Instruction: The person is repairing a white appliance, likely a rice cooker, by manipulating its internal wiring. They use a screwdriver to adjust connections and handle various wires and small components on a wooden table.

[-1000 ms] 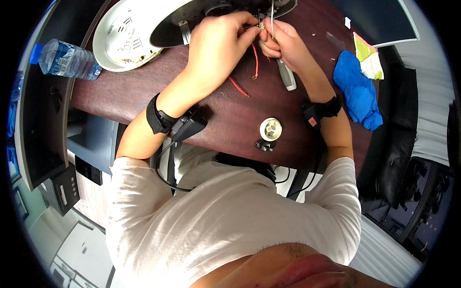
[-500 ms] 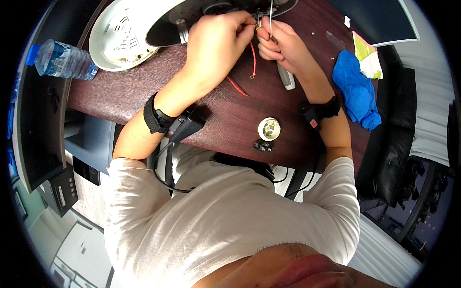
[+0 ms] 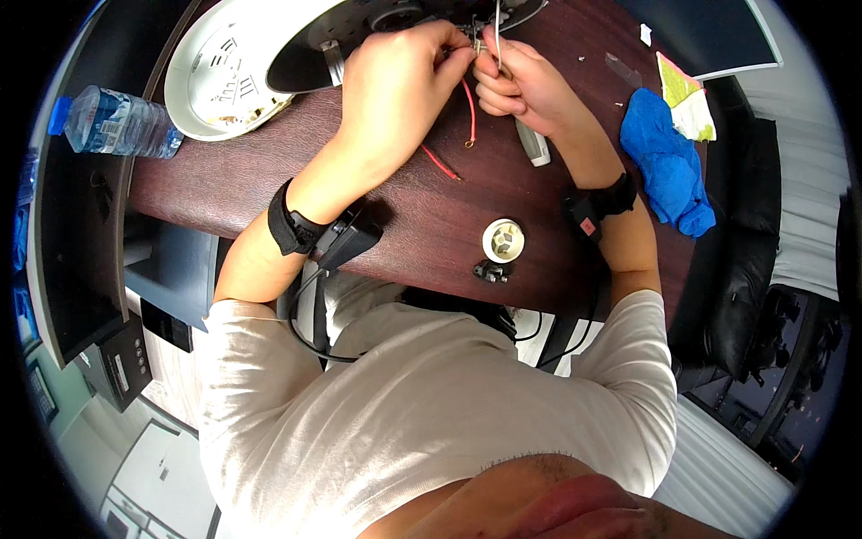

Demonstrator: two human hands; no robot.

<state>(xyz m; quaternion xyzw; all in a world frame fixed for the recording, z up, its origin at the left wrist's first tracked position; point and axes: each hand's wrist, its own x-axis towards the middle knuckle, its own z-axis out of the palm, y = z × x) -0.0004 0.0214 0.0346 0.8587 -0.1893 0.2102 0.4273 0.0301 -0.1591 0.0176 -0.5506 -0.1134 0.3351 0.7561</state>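
Observation:
My left hand (image 3: 404, 90) pinches at a small light connector (image 3: 478, 47) at the edge of a dark metal base (image 3: 305, 56) with fittings, top centre. My right hand (image 3: 521, 85), fingers curled, grips beside it at the connector and a thin white strand (image 3: 497, 27), possibly a wire; the exact hold is partly hidden. Red wires (image 3: 470, 121) with ring ends hang onto the brown desk (image 3: 431, 225). A grey tool handle (image 3: 532, 144) lies below my right hand. Nearer me are a round cream part (image 3: 503, 240) and a small black part (image 3: 494, 272).
A white oval housing (image 3: 193, 81) and water bottle (image 3: 121, 126) are at left, a blue cloth (image 3: 664, 162) and yellow-white cloth (image 3: 684, 99) at right. A black screen (image 3: 709, 27) is at upper right, a black padded seat (image 3: 745, 225) beyond the desk.
Both hands, with the connector and white strand, have shifted slightly left. The fingers keep much the same pinched hold.

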